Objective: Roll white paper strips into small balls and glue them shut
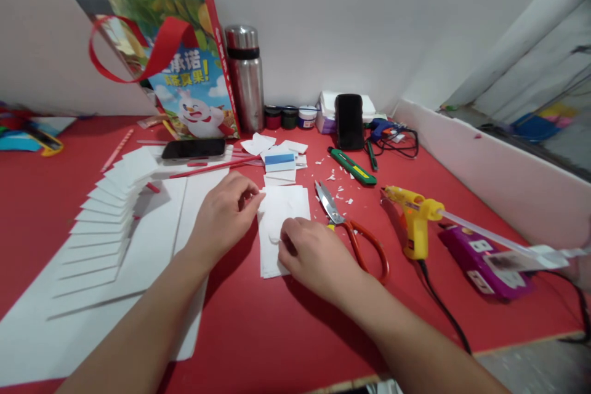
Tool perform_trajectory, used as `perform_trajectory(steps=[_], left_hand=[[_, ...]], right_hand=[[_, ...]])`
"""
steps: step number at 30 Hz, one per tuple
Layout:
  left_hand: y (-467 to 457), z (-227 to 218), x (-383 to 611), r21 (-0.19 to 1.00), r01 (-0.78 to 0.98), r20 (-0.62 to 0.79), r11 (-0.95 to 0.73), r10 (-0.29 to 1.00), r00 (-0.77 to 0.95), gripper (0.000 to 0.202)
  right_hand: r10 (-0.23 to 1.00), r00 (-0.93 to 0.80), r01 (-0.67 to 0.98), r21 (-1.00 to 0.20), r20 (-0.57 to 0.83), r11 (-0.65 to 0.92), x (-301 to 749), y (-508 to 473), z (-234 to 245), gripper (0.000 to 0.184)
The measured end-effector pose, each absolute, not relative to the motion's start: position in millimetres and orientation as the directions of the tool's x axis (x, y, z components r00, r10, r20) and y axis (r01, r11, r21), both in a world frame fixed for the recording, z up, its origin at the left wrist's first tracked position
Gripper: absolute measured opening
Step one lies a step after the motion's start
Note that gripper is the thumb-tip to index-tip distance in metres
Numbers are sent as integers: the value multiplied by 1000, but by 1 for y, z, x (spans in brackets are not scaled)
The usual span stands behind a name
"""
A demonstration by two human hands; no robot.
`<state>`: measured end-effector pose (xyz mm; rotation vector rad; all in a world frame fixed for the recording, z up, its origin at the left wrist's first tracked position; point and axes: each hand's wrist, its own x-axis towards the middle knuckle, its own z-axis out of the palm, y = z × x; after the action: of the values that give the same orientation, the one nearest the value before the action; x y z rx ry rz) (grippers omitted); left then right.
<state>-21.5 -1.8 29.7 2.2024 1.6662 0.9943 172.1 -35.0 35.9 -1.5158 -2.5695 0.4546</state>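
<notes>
A small stack of white paper (284, 202) lies on the red table in front of me. My left hand (231, 209) is at its left edge, thumb and forefinger pinched together; what sits between them, if anything, is too small to make out. Over the stack, my right hand (314, 252) has its fingers curled down at a small rounded white paper piece (274, 234), partly hidden by the fingertips. Orange-handled scissors (355, 234) lie half open just right of the stack. To the left, a fanned, stair-like row of white cards (99, 221) stands on white board (159, 228).
A yellow glue gun (415, 215) stands at right, beside a purple box (484, 265). A green cutter (352, 166) lies among paper scraps. Behind are a phone (194, 149), an upright black phone (349, 122), a steel flask (247, 83), paint jars (290, 117) and a printed bag (184, 74).
</notes>
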Motion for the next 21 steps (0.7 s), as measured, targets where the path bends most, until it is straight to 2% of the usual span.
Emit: perform_trajectory(steps=[3,9,12,14,16,19,21], left_hand=[[-1,24,-20,561,755,363,-339,921,144,13],[-1,21,-26,595,746,409,-298,912,37,8],[-2,21,-24,601,715,400,-357,909,117,10],[-4,21,-21,599,677,376,-428,897,233,11],[-5,19,-18,602,642,342,-475,879,331,13],[-5,17,-16,621,615,305,-487,872,383,15],[-5,17,-15,667,588,293,-458,887,357,14]], right_hand=[[895,-444,839,-372,-49,396,173,-30,34,13],[957,-287,838,-476,31,267,187,-14,38,11],[981,-40,793,-592,188,146,213,0,46,11],[929,201,740,-670,311,64,230,8,52,12],[877,335,681,-732,345,27,240,12,55,18],[889,327,592,-803,322,73,239,13,54,18],[897,279,570,-811,344,134,232,11,53,13]])
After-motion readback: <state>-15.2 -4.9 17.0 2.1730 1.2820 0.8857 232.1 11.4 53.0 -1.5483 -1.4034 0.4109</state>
